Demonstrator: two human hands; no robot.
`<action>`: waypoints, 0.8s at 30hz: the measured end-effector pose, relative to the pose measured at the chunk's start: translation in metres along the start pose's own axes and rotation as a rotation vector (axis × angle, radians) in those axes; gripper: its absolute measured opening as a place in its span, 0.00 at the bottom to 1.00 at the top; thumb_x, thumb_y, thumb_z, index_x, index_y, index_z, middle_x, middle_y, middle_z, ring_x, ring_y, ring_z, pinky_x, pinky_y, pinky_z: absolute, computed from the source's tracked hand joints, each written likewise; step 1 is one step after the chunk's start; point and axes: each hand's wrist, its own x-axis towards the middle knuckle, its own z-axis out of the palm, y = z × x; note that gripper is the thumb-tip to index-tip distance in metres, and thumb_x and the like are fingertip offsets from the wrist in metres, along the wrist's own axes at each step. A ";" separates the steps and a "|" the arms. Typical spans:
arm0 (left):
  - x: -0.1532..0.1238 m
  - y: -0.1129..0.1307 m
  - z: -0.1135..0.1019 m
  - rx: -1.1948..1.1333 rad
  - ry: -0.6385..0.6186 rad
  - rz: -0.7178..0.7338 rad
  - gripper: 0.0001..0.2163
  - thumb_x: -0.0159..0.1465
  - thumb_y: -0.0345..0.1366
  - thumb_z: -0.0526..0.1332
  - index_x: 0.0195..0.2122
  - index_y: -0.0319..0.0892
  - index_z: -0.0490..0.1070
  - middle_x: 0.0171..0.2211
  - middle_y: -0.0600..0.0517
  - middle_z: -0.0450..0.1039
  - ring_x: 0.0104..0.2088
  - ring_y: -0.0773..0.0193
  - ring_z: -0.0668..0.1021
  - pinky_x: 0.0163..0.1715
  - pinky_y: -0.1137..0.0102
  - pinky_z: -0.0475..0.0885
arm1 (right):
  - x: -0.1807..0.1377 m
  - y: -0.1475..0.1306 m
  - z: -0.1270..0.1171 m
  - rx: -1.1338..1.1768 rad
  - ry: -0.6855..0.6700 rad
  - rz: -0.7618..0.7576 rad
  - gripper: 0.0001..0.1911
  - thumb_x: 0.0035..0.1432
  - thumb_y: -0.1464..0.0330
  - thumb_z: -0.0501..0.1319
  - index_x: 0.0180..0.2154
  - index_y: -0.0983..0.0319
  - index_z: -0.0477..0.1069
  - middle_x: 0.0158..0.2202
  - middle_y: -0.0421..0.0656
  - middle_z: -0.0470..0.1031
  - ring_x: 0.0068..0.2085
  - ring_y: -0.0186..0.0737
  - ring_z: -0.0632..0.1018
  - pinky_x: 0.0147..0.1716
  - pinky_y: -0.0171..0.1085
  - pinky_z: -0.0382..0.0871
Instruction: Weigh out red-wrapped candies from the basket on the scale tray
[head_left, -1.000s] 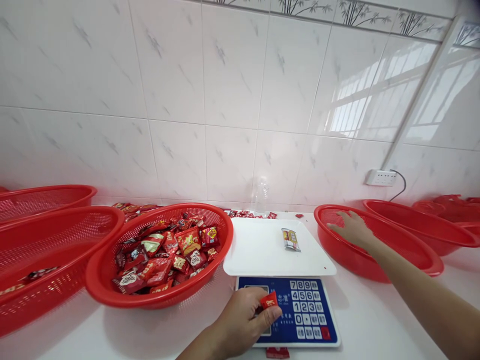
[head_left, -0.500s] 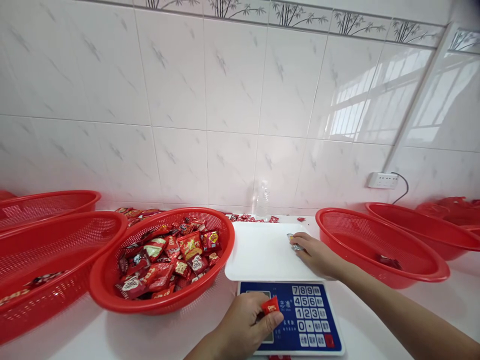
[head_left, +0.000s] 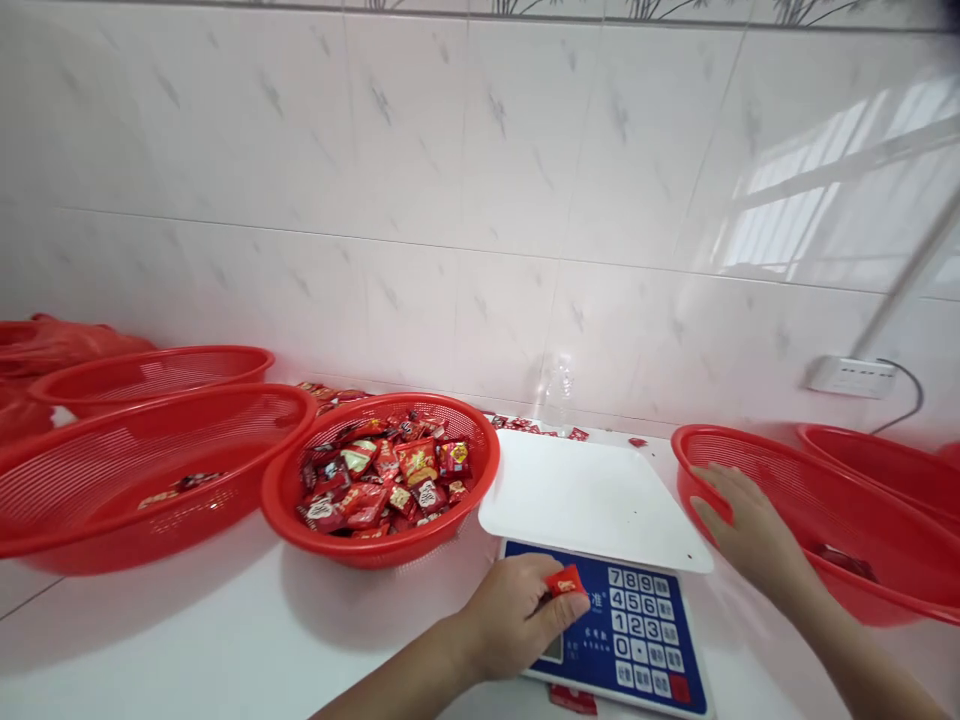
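My left hand [head_left: 514,618] is closed on a small red wrapped candy [head_left: 567,581], pinched between thumb and fingers above the blue keypad of a digital scale [head_left: 600,640]. Part of the scale's display is hidden behind that hand. Over the near left rim of a red plastic basket [head_left: 780,462] reaches my right hand [head_left: 739,520], its fingers stretched out and thumb apart, with nothing visible in it. One dark red wrapped piece [head_left: 847,562] lies in that basket. The scale's white pan [head_left: 585,495] carries only a few tiny specks.
Left of the scale stands a red basket [head_left: 491,455] heaped with wrapped candies [head_left: 390,475]. Farther left, another basket [head_left: 289,425] has a few pieces inside. A clear bottle [head_left: 559,390] is by the wall, and a white power strip [head_left: 851,377] hangs at right.
My right hand has moved right from the pan to the basket; the small shiny wrapped piece it held is no longer visible. My left hand keeps its candy. The view has swung left and down.
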 end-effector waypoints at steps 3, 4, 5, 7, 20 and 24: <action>0.006 0.020 -0.012 0.040 0.080 0.002 0.18 0.68 0.44 0.43 0.27 0.41 0.63 0.26 0.54 0.64 0.28 0.68 0.68 0.29 0.73 0.60 | -0.024 -0.041 0.018 0.127 -0.055 -0.139 0.23 0.59 0.56 0.50 0.52 0.58 0.64 0.56 0.47 0.64 0.60 0.50 0.62 0.56 0.51 0.60; 0.011 0.026 -0.017 0.071 0.102 0.008 0.18 0.68 0.44 0.42 0.29 0.41 0.64 0.27 0.54 0.65 0.30 0.67 0.68 0.31 0.73 0.61 | -0.031 -0.056 0.022 0.171 -0.069 -0.177 0.22 0.60 0.56 0.50 0.52 0.57 0.64 0.56 0.46 0.65 0.60 0.49 0.62 0.56 0.51 0.60; 0.016 0.030 -0.023 0.109 0.116 0.013 0.19 0.69 0.43 0.42 0.30 0.41 0.66 0.28 0.53 0.66 0.32 0.66 0.69 0.32 0.72 0.62 | -0.037 -0.069 0.024 0.202 -0.068 -0.207 0.21 0.60 0.56 0.50 0.52 0.56 0.64 0.56 0.45 0.65 0.60 0.49 0.62 0.55 0.52 0.61; 0.030 0.031 -0.033 0.190 0.116 0.013 0.19 0.68 0.45 0.43 0.33 0.40 0.68 0.32 0.50 0.68 0.36 0.63 0.70 0.35 0.70 0.63 | -0.047 -0.090 0.026 0.247 -0.015 -0.267 0.20 0.60 0.57 0.50 0.51 0.56 0.65 0.54 0.45 0.67 0.59 0.49 0.63 0.55 0.54 0.60; 0.075 -0.053 -0.109 0.647 -0.082 -0.490 0.14 0.63 0.42 0.50 0.40 0.41 0.71 0.42 0.46 0.72 0.40 0.58 0.72 0.36 0.69 0.64 | -0.077 -0.084 0.024 0.356 0.159 -0.301 0.15 0.60 0.59 0.52 0.46 0.55 0.68 0.49 0.46 0.71 0.54 0.53 0.68 0.47 0.56 0.68; 0.051 -0.081 -0.132 0.626 -0.294 -0.666 0.13 0.51 0.40 0.64 0.36 0.40 0.75 0.35 0.46 0.75 0.35 0.56 0.75 0.35 0.68 0.67 | -0.079 -0.081 0.027 0.398 0.101 -0.227 0.16 0.59 0.56 0.51 0.47 0.52 0.68 0.50 0.44 0.71 0.54 0.54 0.69 0.42 0.55 0.73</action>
